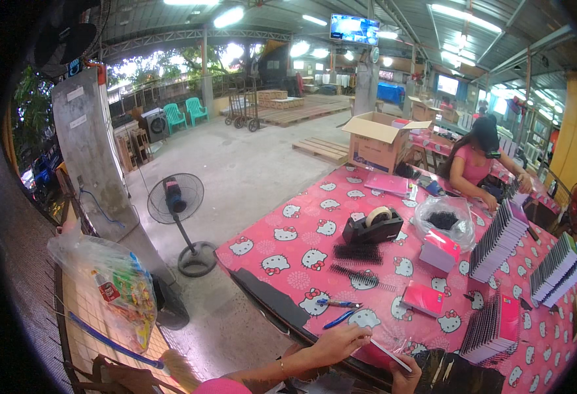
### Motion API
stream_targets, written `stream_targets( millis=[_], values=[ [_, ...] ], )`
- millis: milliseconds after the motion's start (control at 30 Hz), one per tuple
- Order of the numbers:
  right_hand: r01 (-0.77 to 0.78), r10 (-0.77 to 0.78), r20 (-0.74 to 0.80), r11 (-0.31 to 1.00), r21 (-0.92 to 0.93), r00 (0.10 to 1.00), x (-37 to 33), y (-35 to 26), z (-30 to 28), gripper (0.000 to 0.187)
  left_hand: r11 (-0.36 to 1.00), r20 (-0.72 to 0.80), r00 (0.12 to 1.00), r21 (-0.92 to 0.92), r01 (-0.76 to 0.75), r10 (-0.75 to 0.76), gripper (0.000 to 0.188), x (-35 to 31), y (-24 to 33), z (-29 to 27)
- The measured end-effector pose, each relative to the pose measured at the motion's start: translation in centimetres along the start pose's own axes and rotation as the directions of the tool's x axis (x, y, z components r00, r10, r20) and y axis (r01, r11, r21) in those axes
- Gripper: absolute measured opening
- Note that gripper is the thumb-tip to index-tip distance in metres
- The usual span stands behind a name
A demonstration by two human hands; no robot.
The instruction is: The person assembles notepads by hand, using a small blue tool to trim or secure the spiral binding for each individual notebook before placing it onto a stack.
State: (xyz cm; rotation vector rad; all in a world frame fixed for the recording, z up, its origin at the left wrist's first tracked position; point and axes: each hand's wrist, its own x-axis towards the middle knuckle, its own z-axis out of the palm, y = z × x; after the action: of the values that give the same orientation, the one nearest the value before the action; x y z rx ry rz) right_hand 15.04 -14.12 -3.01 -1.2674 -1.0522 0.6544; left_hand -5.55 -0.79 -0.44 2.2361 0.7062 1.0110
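Observation:
A thin notebook (pixel 392 355) with white page edges and a pink cover is held edge-on at the table's near edge. My right hand (pixel 403 377) grips its lower right end. At its upper left end my left hand (pixel 346 341) has its fingers closed on the corner. Just beyond my left hand lie blue-handled pliers (pixel 339 319) and a blue pen-like tool (pixel 338 303). Black spiral binding coils (pixel 362 276) lie loose farther up, near a bundle of coils (pixel 357 254). A pink notebook (pixel 423 299) rests flat beyond my right hand.
Stacks of spiral-bound notebooks (pixel 490 330) stand on the right. A tape dispenser (pixel 372 230), a plastic bag of coils (pixel 442 220) and an open carton (pixel 380 141) are farther back. Another person (pixel 478 164) works across the table. A pedestal fan (pixel 175 200) stands left.

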Motion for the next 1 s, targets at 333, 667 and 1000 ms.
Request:
stream_targets(
  millis=[333,667,1000],
  values=[
    [-0.028,0.027,0.011,0.999,0.038,1.000,0.0,-0.7,0.0,0.016,0.988,0.093,0.987,0.066,-0.138,0.132,0.025,1.0,0.2,-0.5],
    [-0.043,0.041,0.029,0.996,0.073,0.999,0.1,-1.1,0.2,0.017,0.977,0.270,0.960,-0.213,-0.011,0.070,0.019,1.8,-0.5,-1.6],
    [-0.119,0.119,0.011,0.990,0.075,0.993,0.1,-0.2,-0.1,0.017,0.994,0.217,0.970,-0.006,-0.111,0.110,0.019,2.3,-0.1,-1.6]
  ],
)
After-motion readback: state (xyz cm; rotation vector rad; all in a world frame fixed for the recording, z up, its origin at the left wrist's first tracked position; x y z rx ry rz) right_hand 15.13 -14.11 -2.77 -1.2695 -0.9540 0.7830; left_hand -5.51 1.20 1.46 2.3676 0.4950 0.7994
